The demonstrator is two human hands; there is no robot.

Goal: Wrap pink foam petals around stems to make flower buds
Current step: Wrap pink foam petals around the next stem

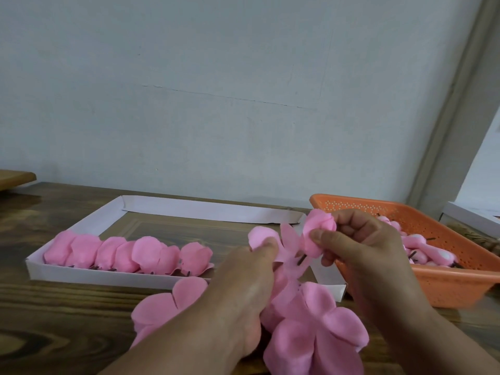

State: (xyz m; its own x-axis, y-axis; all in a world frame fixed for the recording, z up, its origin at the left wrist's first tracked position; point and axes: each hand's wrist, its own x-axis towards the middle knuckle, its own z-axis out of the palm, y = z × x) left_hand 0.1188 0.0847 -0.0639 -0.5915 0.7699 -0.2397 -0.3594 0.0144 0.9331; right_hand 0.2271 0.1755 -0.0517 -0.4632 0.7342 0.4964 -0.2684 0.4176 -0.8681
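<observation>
Here, right hand (pixel 362 239) pinching a pink bud (pixel 319 231) by its stem, left hand (pixel 251 269) pinching a petal sheet (pixel 263 235).

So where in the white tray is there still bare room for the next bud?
In the white tray, the finished buds fill the near row from the left corner onward. The whole far stretch behind them, up to the back wall, is bare. The tray's right end is crowded by the left hand, the right hand and the loose petals.
</observation>
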